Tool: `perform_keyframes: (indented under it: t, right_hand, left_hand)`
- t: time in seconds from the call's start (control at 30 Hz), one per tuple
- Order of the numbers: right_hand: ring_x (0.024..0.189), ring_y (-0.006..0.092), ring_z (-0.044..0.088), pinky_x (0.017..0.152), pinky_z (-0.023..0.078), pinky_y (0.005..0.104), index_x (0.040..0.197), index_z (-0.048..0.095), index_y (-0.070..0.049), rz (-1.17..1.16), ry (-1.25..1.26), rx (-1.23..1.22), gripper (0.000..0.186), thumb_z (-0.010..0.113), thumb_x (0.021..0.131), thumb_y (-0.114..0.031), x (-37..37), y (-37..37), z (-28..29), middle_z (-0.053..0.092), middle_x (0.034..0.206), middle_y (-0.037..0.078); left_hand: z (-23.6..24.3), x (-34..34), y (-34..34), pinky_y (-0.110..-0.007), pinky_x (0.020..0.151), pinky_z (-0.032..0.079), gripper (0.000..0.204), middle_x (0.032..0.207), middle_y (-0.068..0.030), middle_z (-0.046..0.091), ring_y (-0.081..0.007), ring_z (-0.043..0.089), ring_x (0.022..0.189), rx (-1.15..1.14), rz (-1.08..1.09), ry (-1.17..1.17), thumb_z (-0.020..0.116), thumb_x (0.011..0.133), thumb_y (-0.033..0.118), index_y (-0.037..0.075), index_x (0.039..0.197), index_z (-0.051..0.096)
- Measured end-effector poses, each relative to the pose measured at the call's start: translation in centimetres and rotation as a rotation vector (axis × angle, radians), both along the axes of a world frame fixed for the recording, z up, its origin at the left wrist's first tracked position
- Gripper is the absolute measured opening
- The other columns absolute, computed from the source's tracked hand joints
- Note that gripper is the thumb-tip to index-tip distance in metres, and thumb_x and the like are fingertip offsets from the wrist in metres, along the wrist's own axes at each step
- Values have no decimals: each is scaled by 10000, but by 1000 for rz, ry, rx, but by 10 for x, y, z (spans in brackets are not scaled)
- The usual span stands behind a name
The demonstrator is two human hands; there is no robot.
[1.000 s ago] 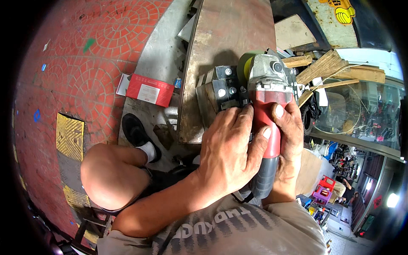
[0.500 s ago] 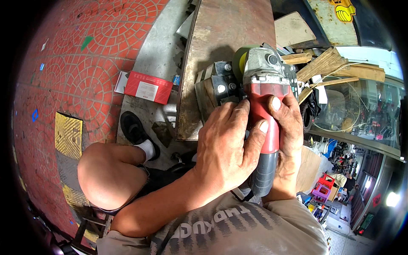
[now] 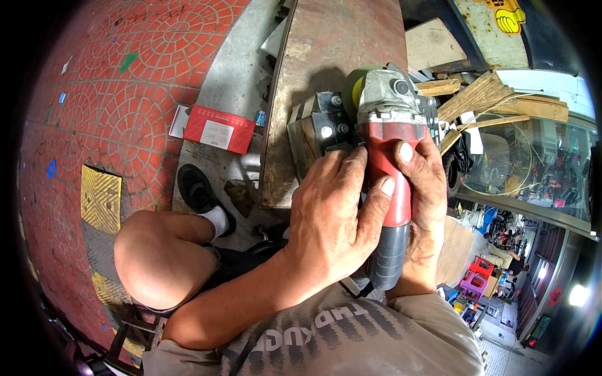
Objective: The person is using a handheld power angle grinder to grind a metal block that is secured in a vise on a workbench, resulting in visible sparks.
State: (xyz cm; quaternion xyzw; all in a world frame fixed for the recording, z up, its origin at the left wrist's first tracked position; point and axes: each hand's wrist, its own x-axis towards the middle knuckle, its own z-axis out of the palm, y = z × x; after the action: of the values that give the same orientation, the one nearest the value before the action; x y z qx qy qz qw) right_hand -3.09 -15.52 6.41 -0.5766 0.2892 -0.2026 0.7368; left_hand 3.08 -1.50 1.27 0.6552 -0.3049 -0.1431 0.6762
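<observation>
Both my hands wrap around a red angle grinder (image 3: 390,188) with a grey metal gear head and a black rear handle. Against its left side, my left hand (image 3: 332,213) is closed with the thumb on the red body. Around its right side curls my right hand (image 3: 425,182), thumb resting on top. The greenish-yellow disc (image 3: 359,88) shows at the left of the gear head. Beside and partly beneath the grinder is a dark metal piece with bolts (image 3: 320,125); the grinder hides much of it, and I cannot tell whether the disc touches it.
A worn brown bench (image 3: 338,37) stretches away ahead. Wood offcuts (image 3: 476,97) and a glass panel (image 3: 501,156) crowd its right side. On the ground to the left lies a red box (image 3: 219,128) near my shoe (image 3: 200,191). A small stool (image 3: 480,269) stands farther right.
My hands and the grinder stay in nearly the same place, with only a very slight shift left. Far off at the right, a person in the background has changed position.
</observation>
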Motion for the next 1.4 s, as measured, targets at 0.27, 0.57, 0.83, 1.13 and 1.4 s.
perform_keyframes:
  t: [0.27,0.57,0.83,1.13,1.4]
  right_hand:
    - [1342,272,715,1205,550,411,1731,485,25,4,4,-3,872,881,976,-156,1,0,0,722,1493,182]
    - [1338,273,717,1204,550,411,1726,487,30,2,11,-6,859,877,984,-160,3,1,1,724,1489,188]
    - [1343,279,722,1204,555,414,1728,483,31,29,0,-7,862,875,982,-150,4,-1,-1,724,1492,193]
    - [1338,275,723,1202,557,412,1727,488,28,15,-4,1,865,879,975,-145,3,1,0,727,1490,188]
    - [1330,265,720,1195,555,406,1714,508,28,3,12,-33,859,891,971,-168,1,0,-1,732,1478,177]
  left_hand:
    - [0,2,1,-499,904,604,369,1197,-266,750,-450,753,1034,0,-3,-16,744,1110,140,-90,1395,697]
    - [0,2,0,-491,902,608,352,1185,-263,752,-448,756,1032,0,7,0,747,1105,126,-87,1382,707]
    - [1,3,3,-460,866,607,372,1183,-254,750,-410,755,1011,12,-11,30,745,1110,133,-86,1406,698]
    - [-4,2,2,-515,916,604,371,1215,-275,749,-475,750,1055,-29,9,-6,745,1108,141,-84,1398,693]
    - [0,1,0,-532,934,602,359,1203,-288,747,-498,749,1076,-15,14,13,754,1096,138,-91,1367,700]
